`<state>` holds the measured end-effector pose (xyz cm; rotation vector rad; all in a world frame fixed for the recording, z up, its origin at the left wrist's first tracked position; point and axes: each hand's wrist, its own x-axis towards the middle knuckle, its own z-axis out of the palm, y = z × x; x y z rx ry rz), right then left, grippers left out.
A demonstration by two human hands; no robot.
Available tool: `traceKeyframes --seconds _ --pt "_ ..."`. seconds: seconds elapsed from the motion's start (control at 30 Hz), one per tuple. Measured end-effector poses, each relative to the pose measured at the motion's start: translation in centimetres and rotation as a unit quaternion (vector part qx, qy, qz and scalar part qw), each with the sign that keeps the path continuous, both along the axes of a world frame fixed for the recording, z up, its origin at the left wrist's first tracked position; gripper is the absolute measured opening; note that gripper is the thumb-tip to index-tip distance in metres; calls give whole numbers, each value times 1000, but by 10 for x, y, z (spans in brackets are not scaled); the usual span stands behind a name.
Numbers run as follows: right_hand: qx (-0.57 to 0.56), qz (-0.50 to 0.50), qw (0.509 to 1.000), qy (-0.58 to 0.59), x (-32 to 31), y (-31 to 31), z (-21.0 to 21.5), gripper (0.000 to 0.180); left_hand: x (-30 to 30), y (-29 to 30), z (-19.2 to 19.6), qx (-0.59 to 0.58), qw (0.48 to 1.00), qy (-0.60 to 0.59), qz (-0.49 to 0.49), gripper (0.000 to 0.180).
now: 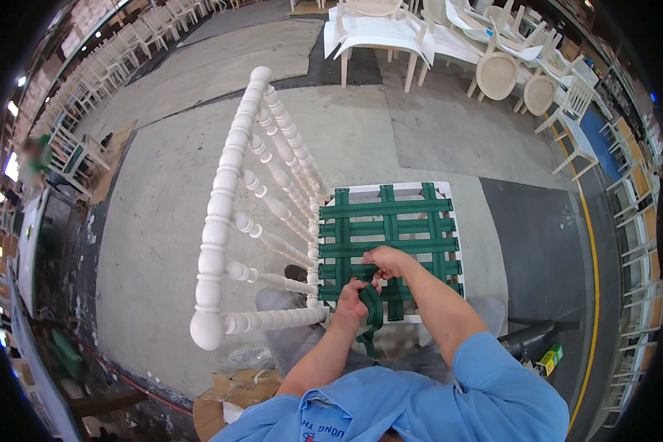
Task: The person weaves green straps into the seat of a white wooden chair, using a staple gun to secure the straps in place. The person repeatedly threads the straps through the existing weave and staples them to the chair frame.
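Observation:
A white chair with turned, beaded spindles in its back [216, 243] is in front of me, the back to the left and the seat to the right. Green webbing straps [390, 247] cross over and under one another on the white seat frame [420, 187]. My left hand [352, 300], at the seat's near edge, is closed on a loose green webbing strap [373, 309] that hangs down toward my lap. Just above it, my right hand [390, 261] reaches over the woven straps, its fingers curled and pinching at the webbing. The fingertips are partly hidden.
White chairs and pale seat parts [493, 74] are piled at the far right. Rows of chairs line the far left [125, 55] and the right edge [633, 221]. Another person [35, 158] is at the left. Cardboard [236, 394] and a small green-yellow box [549, 359] lie near me.

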<state>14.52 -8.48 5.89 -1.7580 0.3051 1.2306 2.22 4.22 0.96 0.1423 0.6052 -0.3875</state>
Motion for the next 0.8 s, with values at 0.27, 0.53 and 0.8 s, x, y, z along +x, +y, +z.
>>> traceKeyframes --seconds 0.27,0.53,0.8 --pt "200 -146 967 -54 -47 -1 -17 43 -34 26 13 388 912 -58 -122 33" --pt "253 -219 935 -115 21 -25 1 41 31 12 68 247 965 -74 -53 35" --pt "150 -173 965 -130 43 -6 6 26 109 13 27 54 993 30 104 30"
